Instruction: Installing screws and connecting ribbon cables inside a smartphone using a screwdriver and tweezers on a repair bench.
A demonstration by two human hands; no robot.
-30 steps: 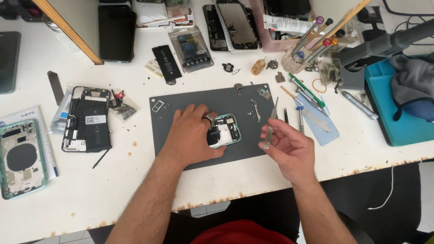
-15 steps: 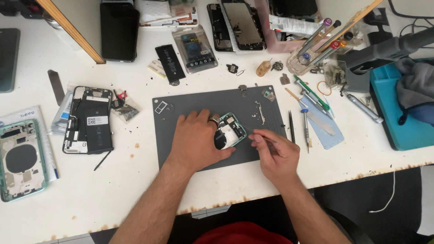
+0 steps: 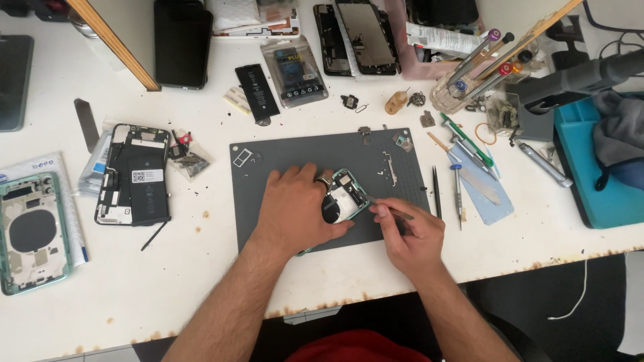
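My left hand [image 3: 295, 211] pins the opened green-framed phone [image 3: 343, 196] on the dark grey rubber mat [image 3: 282, 151]; my right hand [image 3: 410, 236] pinches what looks like thin metal tweezers [image 3: 389, 209].

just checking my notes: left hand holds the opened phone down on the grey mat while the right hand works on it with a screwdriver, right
Not quite. The head view shows the right hand holding thin metal tweezers, not a screwdriver. The rest stands: the left hand presses the opened phone down on the grey mat.

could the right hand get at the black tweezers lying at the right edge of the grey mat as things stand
Probably yes. The black tweezers lie bare on the table just beyond the right hand, with nothing between, but that hand already pinches a thin metal tool, so it would need to free its fingers first.
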